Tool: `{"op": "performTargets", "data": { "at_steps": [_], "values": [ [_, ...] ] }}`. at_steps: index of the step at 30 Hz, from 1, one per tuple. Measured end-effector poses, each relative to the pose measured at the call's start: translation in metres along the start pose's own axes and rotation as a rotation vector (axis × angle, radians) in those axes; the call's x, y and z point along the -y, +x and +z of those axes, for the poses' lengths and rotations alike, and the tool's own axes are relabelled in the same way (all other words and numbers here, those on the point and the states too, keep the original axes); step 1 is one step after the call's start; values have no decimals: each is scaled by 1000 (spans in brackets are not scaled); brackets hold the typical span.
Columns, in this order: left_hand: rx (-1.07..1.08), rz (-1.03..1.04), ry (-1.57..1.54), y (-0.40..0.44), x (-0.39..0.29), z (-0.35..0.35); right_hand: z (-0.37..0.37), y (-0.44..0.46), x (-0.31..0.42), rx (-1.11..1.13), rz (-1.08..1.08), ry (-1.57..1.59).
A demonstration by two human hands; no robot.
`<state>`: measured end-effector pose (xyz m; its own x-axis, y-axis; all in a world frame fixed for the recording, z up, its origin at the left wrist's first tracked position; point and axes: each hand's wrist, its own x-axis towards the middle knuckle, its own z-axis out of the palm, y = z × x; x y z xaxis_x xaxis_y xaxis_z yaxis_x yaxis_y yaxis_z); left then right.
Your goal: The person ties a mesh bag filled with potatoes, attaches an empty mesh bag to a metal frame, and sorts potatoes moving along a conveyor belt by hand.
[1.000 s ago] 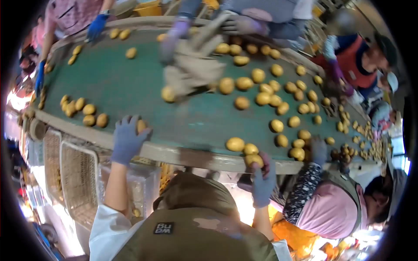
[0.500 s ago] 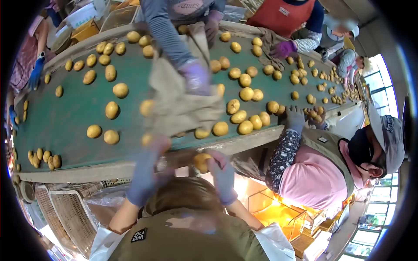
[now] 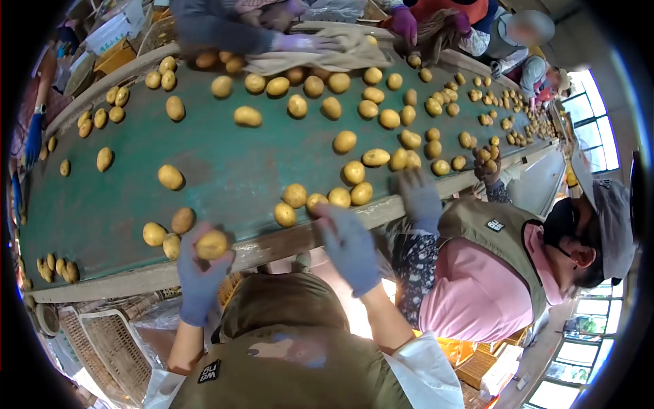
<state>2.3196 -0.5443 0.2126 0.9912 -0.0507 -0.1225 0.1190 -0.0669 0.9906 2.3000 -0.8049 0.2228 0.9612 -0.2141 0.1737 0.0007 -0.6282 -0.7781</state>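
In a grey-blue glove, my left hand [image 3: 201,273] is closed around a potato [image 3: 211,244] at the near edge of the green conveyor belt [image 3: 225,163]. Two potatoes and a browner potato [image 3: 182,220] lie just beyond it. My right hand [image 3: 347,245], gloved alike, reaches over the belt's rim with fingers stretched out. Its fingertips are at a potato [image 3: 315,203] in a near-side row; whether they touch it I cannot tell. Other potatoes in that row lie close by, among them one [image 3: 285,215] to the left.
A co-worker in pink [image 3: 477,286] sits close on my right, one gloved hand [image 3: 420,198] beside mine. Across the belt, a person's gloved hand [image 3: 303,43] rests on a beige cloth [image 3: 334,54]. Woven baskets [image 3: 112,347] stand below left. The wooden rim [image 3: 272,249] runs before me.
My right hand has gone from holding a potato near me to reaching over the belt. The left hand moved left and now shows a potato. The co-worker's cloth moved to the far side.
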Motion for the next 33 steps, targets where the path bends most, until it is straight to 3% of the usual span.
{"op": "performTargets", "data": {
  "at_steps": [4, 6, 7, 10, 12, 16, 19, 20, 22, 23, 25, 29, 31, 33],
  "values": [
    [-37, 125, 68, 2, 14, 10, 8, -9, -7, 127, -66, 77],
    [-45, 166, 103, -1, 15, 14, -2, 1, -32, -166, -218, -170],
    [-37, 128, 56, 1, 11, 21, -18, 17, -42, -108, -134, -210],
    [-30, 34, 14, 0, 7, 32, -22, 41, -87, -69, -228, -460],
    [-33, -14, 20, 2, 3, 40, -26, 60, -72, 220, 169, -401],
    [-25, 105, 156, 3, 7, 49, -25, 76, -84, 348, 248, -378],
    [-12, 39, 107, 4, 4, 64, -30, 71, -93, 296, 344, 372],
    [-19, 40, 106, 3, 5, 68, -35, 68, -90, 302, 339, 372],
    [-34, 46, 42, 3, 7, 76, -45, 60, -76, 329, 533, 1323],
    [-25, 47, 38, 5, 7, 78, -45, 58, -77, 319, 533, 1319],
    [15, -23, 36, 7, 5, 77, -45, 54, -79, 544, 490, 1769],
    [62, 21, -6, 4, -3, 80, -47, 46, -65, 451, 610, 1739],
    [77, -114, -225, 1, -11, 84, -47, 46, -60, 443, 620, 1782],
    [83, -117, -265, 0, -19, 86, -50, 45, -56, 438, 630, 1823]
  ]
}}
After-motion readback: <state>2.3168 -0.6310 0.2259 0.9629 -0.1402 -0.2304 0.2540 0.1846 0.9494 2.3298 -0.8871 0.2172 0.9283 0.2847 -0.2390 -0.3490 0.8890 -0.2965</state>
